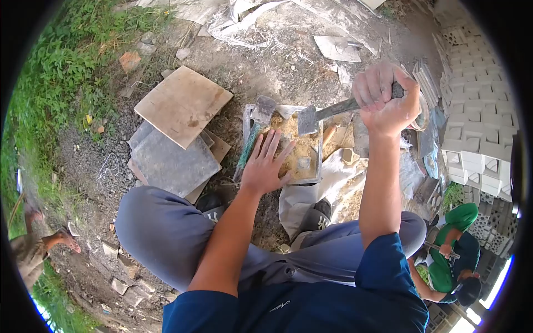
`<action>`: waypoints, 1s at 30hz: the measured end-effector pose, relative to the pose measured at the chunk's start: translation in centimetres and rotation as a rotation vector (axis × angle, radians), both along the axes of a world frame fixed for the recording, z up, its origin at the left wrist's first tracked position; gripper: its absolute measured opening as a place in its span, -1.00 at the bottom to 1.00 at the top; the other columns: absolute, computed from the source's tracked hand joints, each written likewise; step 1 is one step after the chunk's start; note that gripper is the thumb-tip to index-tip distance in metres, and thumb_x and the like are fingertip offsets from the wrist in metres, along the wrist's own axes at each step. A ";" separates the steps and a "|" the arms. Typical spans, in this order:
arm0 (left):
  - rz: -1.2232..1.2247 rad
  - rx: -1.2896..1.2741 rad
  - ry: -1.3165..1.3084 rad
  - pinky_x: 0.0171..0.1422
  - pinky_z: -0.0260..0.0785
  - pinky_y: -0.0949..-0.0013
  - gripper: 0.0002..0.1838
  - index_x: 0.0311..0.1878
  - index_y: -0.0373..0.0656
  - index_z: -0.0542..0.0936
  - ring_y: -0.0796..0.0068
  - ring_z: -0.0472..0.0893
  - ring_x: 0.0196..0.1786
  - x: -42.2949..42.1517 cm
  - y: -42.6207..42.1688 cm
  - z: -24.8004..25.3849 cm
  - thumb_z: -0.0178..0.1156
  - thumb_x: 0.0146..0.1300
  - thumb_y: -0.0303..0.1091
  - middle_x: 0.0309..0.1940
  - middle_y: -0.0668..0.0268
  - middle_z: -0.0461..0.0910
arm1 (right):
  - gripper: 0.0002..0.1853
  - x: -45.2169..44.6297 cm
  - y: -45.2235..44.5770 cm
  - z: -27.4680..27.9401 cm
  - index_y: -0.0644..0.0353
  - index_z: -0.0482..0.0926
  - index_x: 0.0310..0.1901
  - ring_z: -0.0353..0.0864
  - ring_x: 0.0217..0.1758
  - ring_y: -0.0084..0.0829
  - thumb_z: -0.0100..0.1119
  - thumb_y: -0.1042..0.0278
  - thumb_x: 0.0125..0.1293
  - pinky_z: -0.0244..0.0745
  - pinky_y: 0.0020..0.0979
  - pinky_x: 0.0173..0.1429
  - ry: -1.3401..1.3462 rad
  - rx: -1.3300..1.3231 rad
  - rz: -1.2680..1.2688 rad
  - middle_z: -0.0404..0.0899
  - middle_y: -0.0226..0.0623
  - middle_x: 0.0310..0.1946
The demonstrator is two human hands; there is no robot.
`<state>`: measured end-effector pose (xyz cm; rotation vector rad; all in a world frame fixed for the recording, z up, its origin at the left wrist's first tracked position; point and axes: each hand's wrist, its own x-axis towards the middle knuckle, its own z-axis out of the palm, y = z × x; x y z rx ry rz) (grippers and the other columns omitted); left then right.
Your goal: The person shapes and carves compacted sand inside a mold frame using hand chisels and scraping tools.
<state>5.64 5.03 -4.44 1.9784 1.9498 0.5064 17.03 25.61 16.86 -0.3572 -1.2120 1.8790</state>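
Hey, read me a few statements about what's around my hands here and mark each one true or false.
1. The right hand holds a hammer. True.
2. The left hand is clenched into a fist. False: its fingers are spread out over the sand-filled tray.
3. The tan board overlaps the grey slab. True.
4. The person at the lower right wears orange trousers. False: the trousers are green.
5. Pale blocks are stacked at the right of the view. True.
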 end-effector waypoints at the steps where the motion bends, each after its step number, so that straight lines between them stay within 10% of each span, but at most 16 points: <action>1: 0.002 -0.003 -0.001 0.73 -0.26 -0.04 -0.07 0.63 0.30 0.11 0.04 -0.07 0.68 0.0 0.1 -0.1 0.26 0.21 0.12 0.64 -0.01 -0.08 | -0.59 -0.1 0.0 -0.1 0.04 0.12 -0.68 -0.05 -0.70 -0.59 -0.15 0.12 0.31 -0.16 -0.45 -0.61 0.027 0.007 0.013 0.05 -0.50 -0.78; 30: -0.008 0.022 0.012 0.72 -0.22 -0.07 -0.11 0.61 0.32 0.15 -0.01 -0.02 0.67 0.2 0.3 -0.1 0.26 0.23 0.12 0.63 -0.05 -0.04 | -0.57 -0.1 -1.5 -3.9 0.01 0.12 -0.70 -0.06 -0.72 -0.60 -0.23 0.12 0.35 -0.17 -0.46 -0.62 0.026 -0.005 -0.192 0.04 -0.49 -0.78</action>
